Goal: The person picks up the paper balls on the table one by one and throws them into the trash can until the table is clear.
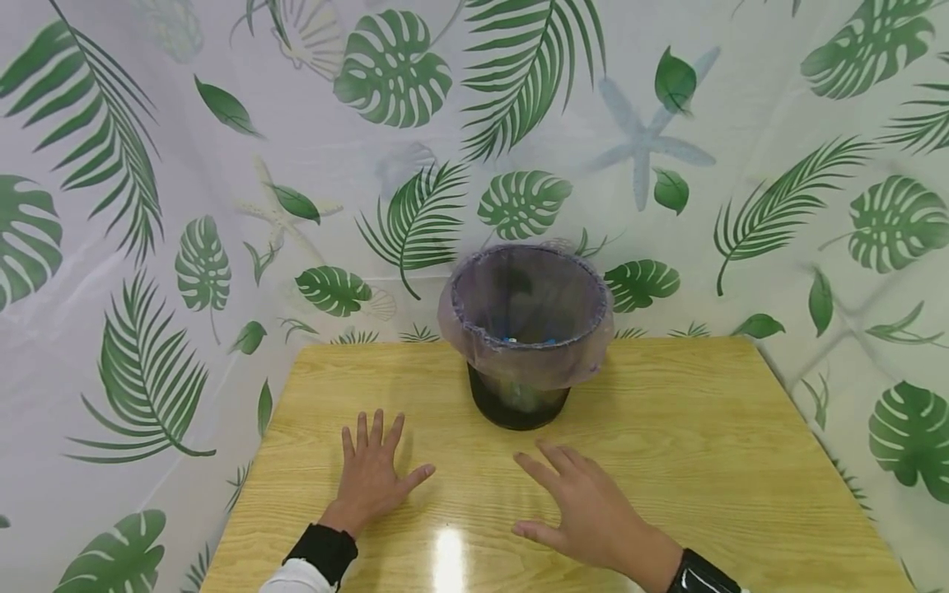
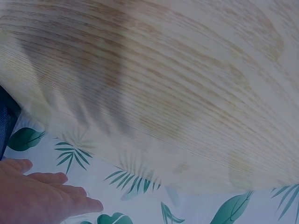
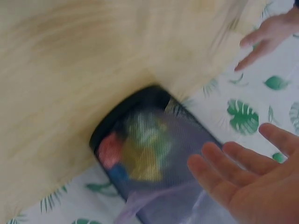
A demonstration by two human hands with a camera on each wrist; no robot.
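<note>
A dark mesh waste bin (image 1: 519,403) stands near the back of the wooden table, with a translucent purple bag (image 1: 474,350) folded over its rim. Through the mesh in the right wrist view, crumpled pieces of trash (image 3: 140,154) show in red, yellow, green and blue. My left hand (image 1: 371,478) is spread over the table, left of the bin, and holds nothing. In front of the bin, my right hand (image 1: 586,502) has its fingers extended and thumb apart, also holding nothing. The left wrist view catches the left hand's fingers (image 2: 51,179) at its lower left.
The yellow wood-grain table (image 1: 704,445) ends in a straight back edge behind the bin. White sheeting (image 1: 282,107) printed with green leaves and starfish hangs behind the table and on both sides. A bright light reflection lies at the table's front.
</note>
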